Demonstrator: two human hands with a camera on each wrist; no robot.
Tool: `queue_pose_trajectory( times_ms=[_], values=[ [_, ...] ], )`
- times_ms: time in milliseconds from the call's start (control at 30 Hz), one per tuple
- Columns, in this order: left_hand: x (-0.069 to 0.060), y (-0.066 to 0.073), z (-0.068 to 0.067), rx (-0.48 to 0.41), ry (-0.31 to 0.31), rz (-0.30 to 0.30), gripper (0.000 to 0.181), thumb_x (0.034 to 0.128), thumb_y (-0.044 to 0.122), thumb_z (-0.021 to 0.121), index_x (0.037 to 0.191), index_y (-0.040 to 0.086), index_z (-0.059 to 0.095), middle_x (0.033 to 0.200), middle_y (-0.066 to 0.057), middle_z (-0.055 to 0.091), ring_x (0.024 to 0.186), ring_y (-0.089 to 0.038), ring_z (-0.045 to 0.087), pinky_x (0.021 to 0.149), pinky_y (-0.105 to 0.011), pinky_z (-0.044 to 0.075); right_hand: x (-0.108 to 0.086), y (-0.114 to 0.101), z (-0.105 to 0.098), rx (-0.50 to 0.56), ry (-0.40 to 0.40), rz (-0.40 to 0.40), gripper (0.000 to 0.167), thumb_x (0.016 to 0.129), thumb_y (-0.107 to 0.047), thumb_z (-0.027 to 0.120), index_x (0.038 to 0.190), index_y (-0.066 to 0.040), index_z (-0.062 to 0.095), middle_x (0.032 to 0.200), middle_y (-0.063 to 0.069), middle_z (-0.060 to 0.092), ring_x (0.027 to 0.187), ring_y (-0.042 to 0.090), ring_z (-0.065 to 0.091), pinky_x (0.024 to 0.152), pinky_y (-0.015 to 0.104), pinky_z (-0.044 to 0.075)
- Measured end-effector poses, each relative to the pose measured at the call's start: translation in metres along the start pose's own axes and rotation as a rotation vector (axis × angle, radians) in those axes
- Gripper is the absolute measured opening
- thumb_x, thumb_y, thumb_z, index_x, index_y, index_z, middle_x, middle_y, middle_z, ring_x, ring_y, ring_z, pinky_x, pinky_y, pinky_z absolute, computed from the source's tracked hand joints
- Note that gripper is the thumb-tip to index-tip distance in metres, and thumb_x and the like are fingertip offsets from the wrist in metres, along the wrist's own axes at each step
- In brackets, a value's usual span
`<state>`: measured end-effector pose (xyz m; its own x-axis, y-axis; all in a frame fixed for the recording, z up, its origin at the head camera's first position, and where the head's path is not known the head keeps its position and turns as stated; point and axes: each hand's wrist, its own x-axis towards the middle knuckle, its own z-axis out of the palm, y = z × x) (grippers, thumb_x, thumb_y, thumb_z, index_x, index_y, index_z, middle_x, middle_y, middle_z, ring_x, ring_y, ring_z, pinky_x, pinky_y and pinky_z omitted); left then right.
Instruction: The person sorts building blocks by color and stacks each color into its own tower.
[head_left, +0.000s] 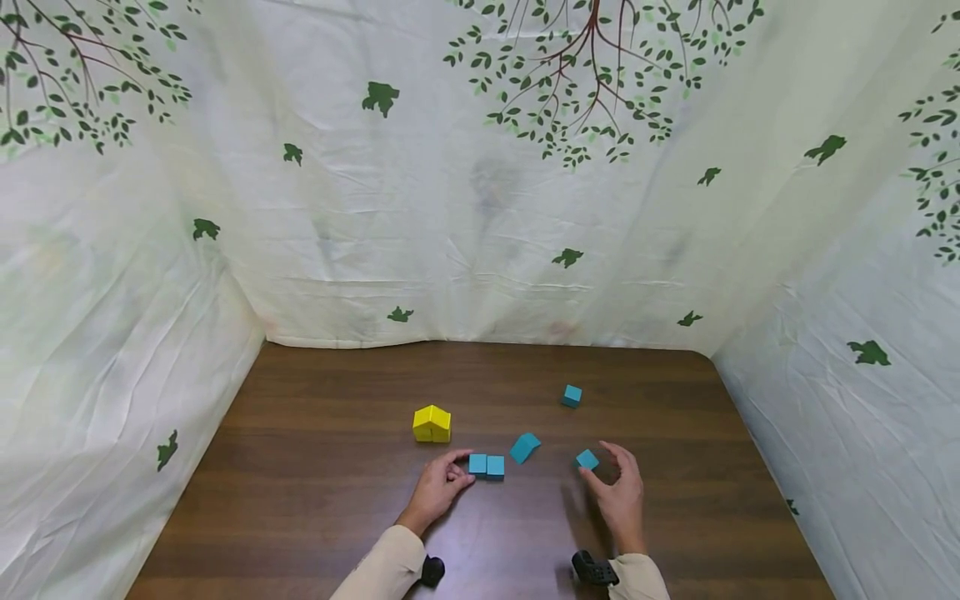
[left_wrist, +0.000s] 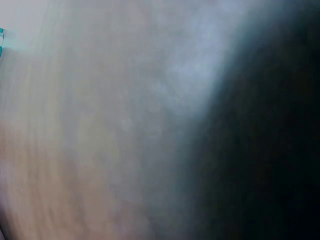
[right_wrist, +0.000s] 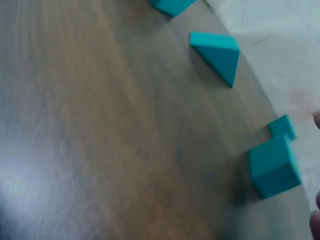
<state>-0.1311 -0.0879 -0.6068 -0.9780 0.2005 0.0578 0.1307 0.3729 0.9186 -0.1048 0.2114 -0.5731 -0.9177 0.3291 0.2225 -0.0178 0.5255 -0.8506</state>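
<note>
In the head view my left hand [head_left: 441, 487] holds the left one of two blue cubes [head_left: 477, 465], thumb at its near side and index finger at its far side. Touching that cube on the right is the second blue cube [head_left: 495, 467]. My right hand [head_left: 618, 492] curves round another blue block [head_left: 587, 459]. Its thumb and index finger are spread, and in the right wrist view its fingertips [right_wrist: 315, 225] stand a little apart from the blue block [right_wrist: 274, 167]. The left wrist view is mostly blurred and dark, with a sliver of teal at its left edge.
Right of the cube pair lies a blue triangular block [head_left: 525, 447]. Farther back sits one more blue block [head_left: 572, 396]. A yellow house-shaped pair of blocks [head_left: 432, 424] stands behind the left hand. Leaf-printed white cloth [head_left: 480, 208] surrounds the brown table [head_left: 337, 392].
</note>
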Motion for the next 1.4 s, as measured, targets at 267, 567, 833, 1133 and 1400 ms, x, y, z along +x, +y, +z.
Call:
queue_pose_trajectory(
  times_ms=[267,567,833,1133,1400],
  values=[
    [0.000,-0.001,0.000,0.006,0.010,0.009,0.037,0.0836,0.004,0.073,0.119,-0.001,0.063,0.077,-0.003,0.063,0.068,-0.007,0.057,0.066,-0.021,0.049,0.000,0.017,0.006,-0.040,-0.143,0.128,0.053,0.078,-0.007,0.079,0.126,0.001,0.058,0.113,0.018,0.061,0.099,0.029,0.056,0.081,0.039,0.049],
    [-0.001,0.001,0.001,0.006,0.012,-0.013,0.038,0.0836,0.004,0.073,0.120,0.000,0.064,0.078,-0.001,0.063,0.069,-0.007,0.056,0.066,-0.021,0.049,0.004,0.028,0.014,-0.051,-0.092,0.108,0.038,0.078,-0.004,0.078,0.113,0.000,0.065,0.096,0.013,0.065,0.087,0.024,0.058,0.072,0.026,0.048],
    [-0.001,-0.001,0.002,-0.004,0.010,-0.006,0.038,0.0830,0.003,0.074,0.119,-0.001,0.064,0.078,-0.002,0.063,0.069,-0.007,0.057,0.066,-0.021,0.050,0.004,0.033,0.014,-0.019,-0.075,0.117,0.036,0.078,-0.002,0.078,0.112,0.001,0.065,0.094,0.014,0.065,0.087,0.025,0.058,0.070,0.023,0.047],
    [0.001,-0.001,0.003,-0.013,0.017,0.021,0.037,0.0811,-0.001,0.074,0.117,-0.004,0.064,0.075,-0.002,0.064,0.066,-0.004,0.056,0.064,-0.020,0.050,0.001,0.034,0.015,-0.016,-0.055,0.117,0.036,0.078,-0.003,0.078,0.112,0.000,0.066,0.091,0.013,0.065,0.082,0.024,0.058,0.068,0.026,0.046],
    [0.000,-0.002,0.002,0.003,0.022,0.021,0.037,0.0817,0.001,0.074,0.117,-0.003,0.064,0.076,-0.001,0.063,0.067,-0.006,0.056,0.064,-0.021,0.049,0.001,0.034,0.016,-0.001,-0.053,0.115,0.036,0.078,-0.003,0.079,0.111,0.000,0.066,0.092,0.013,0.066,0.084,0.025,0.059,0.069,0.026,0.046]
  ],
)
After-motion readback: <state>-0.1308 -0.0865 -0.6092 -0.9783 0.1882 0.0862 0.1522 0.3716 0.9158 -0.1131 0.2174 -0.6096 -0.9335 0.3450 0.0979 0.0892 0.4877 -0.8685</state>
